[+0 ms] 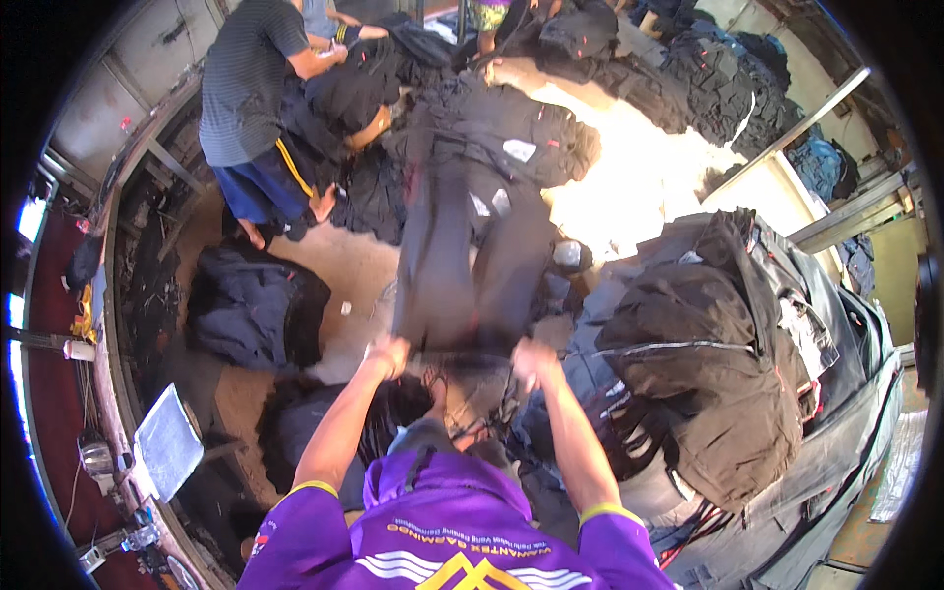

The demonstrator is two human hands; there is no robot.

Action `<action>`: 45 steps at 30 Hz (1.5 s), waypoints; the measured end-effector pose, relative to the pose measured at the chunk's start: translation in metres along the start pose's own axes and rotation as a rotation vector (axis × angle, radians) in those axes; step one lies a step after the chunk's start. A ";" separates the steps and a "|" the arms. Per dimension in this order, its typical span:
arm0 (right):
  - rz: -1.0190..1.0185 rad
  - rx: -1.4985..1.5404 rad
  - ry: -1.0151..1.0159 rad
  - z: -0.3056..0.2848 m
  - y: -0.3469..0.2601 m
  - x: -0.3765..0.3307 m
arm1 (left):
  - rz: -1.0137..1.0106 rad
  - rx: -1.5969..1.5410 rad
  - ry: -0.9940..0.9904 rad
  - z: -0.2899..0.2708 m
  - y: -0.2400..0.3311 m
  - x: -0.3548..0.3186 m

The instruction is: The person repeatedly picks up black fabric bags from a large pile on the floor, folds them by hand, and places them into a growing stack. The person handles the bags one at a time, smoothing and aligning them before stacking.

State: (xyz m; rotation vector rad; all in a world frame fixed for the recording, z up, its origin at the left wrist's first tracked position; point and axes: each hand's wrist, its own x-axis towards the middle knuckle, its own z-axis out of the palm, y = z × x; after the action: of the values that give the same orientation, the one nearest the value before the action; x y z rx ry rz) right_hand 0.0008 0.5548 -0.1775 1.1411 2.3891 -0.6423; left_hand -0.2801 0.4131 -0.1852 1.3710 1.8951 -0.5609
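Observation:
A pair of black trousers (433, 246) is stretched out in front of me, blurred by motion, with its two long legs side by side. My left hand (388, 356) is closed on the near left corner of the cloth. At the near right corner my right hand (535, 364) grips the same garment in a fist. Both arms reach forward at about the same height. The far end of the trousers runs into a heap of dark garments (560, 143), and I cannot tell where one ends and the other begins.
To my right rises a big pile of black garments (678, 364). A dark bundle (256, 305) lies on the floor at left. Beyond it a person in a striped shirt (251, 88) stands by more dark clothing. More garments (718, 84) are heaped at the far right.

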 end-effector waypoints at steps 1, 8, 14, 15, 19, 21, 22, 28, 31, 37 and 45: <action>-0.126 0.096 -0.229 0.040 -0.001 0.001 | 0.385 0.496 -0.265 0.035 -0.013 0.015; -0.068 0.308 0.000 0.111 -0.009 -0.102 | 0.176 -0.037 -0.191 0.139 -0.007 -0.047; -0.163 0.445 0.370 -0.009 -0.018 -0.107 | 0.475 -0.104 0.275 0.068 0.084 -0.077; -0.183 0.496 0.411 -0.024 -0.019 -0.110 | 0.431 -0.159 0.366 0.055 0.083 -0.082; -0.307 0.499 0.798 -0.058 -0.012 -0.123 | 0.225 -0.399 0.467 0.003 0.050 -0.122; -0.211 0.671 0.755 -0.054 -0.003 -0.126 | 0.176 -0.477 0.518 -0.013 0.020 -0.165; -0.093 0.687 0.611 -0.046 0.002 -0.125 | 0.147 -0.469 0.544 -0.017 0.004 -0.191; 0.015 0.639 0.198 0.048 0.038 -0.117 | -0.372 -0.514 0.689 0.002 -0.077 -0.387; -0.068 0.493 0.112 0.086 0.047 -0.122 | -0.546 -0.535 0.809 0.024 -0.095 -0.465; -0.098 0.465 0.015 0.117 0.036 -0.128 | -0.972 -0.411 0.660 0.108 -0.123 -0.438; -0.018 0.497 0.045 0.138 0.023 -0.143 | -0.484 -1.022 0.065 0.369 -0.082 -0.149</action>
State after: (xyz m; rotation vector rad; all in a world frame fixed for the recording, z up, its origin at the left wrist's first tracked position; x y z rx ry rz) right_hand 0.1247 0.4028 -0.2162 1.3329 2.3436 -1.2782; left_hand -0.2207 0.0329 -0.3149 0.2741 2.0869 0.2575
